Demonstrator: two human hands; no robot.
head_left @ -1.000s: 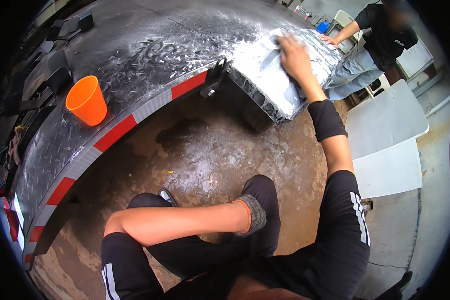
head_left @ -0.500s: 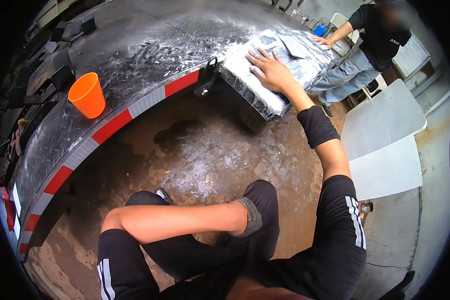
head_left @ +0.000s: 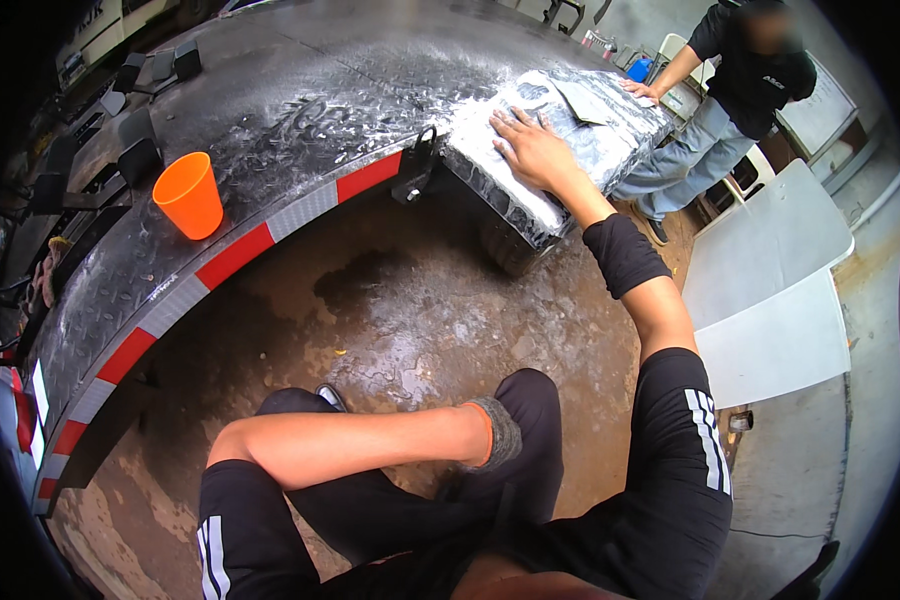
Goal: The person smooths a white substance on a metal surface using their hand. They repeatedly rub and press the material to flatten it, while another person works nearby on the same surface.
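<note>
At lower centre, the left hand point(head_left: 495, 435) is seen resting on a knee, its fingers hidden, so their state cannot be told. Higher, at upper centre, the right hand point(head_left: 532, 150) is pressed flat, fingers spread, on a soapy metal box point(head_left: 570, 170). One orange cup point(head_left: 190, 195) stands upper left. A second person's hand point(head_left: 638, 90) touches the box's far edge.

Right hand point(head_left: 530, 150) outstretched, palm flat, fingers spread; left forearm across the knees.
</note>
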